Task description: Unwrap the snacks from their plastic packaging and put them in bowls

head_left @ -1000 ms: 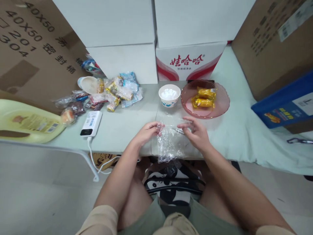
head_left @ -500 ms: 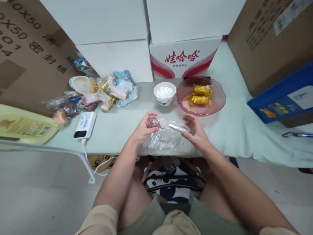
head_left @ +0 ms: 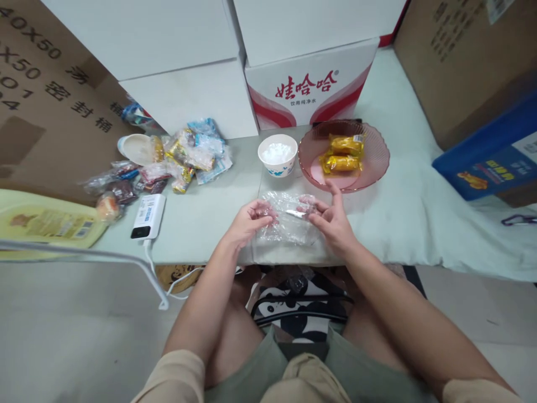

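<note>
A clear, crinkled plastic bag is spread between my two hands just above the table. My left hand pinches its left side between thumb and fingers. At the right side, my right hand grips the plastic with thumb and bent fingers while one finger points up. A slim whitish strip shows at the bag near my right fingertips; whether it is inside the bag I cannot tell. Beyond the hands stand a paper cup with white contents and a pink glass bowl holding yellow-wrapped snacks.
Several wrapped snacks lie heaped at the left, beside a tipped paper cup. A white power bank with a cable lies nearer. White boxes line the back; a blue package stands right.
My right hand has shifted left and closed on the plastic, which is now stretched flatter between both hands. The head view has moved slightly.
</note>
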The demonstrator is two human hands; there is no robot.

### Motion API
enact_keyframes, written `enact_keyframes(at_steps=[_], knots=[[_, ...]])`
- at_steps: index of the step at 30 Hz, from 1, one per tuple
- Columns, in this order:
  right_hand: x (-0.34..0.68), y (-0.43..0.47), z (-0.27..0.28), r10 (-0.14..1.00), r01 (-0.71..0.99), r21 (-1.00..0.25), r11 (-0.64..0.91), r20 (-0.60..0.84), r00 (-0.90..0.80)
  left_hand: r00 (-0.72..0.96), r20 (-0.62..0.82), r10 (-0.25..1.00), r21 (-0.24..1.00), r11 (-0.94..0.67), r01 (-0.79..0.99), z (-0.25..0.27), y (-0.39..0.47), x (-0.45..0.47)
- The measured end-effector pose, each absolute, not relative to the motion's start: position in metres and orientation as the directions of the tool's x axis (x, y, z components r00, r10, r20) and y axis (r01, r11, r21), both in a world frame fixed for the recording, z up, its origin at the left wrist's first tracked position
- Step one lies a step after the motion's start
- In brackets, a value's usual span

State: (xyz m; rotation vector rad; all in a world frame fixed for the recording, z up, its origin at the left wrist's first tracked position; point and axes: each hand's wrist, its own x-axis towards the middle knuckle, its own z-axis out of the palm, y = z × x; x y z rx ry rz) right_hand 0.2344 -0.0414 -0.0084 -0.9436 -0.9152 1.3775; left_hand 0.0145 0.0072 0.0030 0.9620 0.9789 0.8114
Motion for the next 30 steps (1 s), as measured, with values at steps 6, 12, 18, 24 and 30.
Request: enact_keyframes(at_steps=[6,12,18,24,30], knots=[[0.232,-0.043,-0.012,0.984,-0.183,-0.967,-0.178,-0.173,-0.046,0.378,-0.302,0.875,0.915,0.377,-0.143,0.004,0.005,0.022],[0.237,-0.041,-0.006,0.975,-0.092,-0.973,-0.212,-0.204,-0.088,0.335,-0.225,0.915,0.972,0.184,0.149,0.003,0.01,0.021],[0.243,-0.044,-0.003,0.952,-0.381,-0.872,-0.307,-0.282,-0.121,0.509,-0.289,0.811,0.919,0.383,-0.088,0.007,0.004,0.004],[0.242,-0.039,-0.007,0.973,-0.365,-0.902,-0.232,-0.218,-0.079,0.551,-0.252,0.796,0.916,0.38,-0.131,0.01,0.01,0.001],[0.231,-0.039,-0.013,0.979,-0.097,-0.989,-0.113,-0.127,0.158,0.269,-0.134,0.954,0.989,0.146,-0.025,0.007,0.017,0.006]])
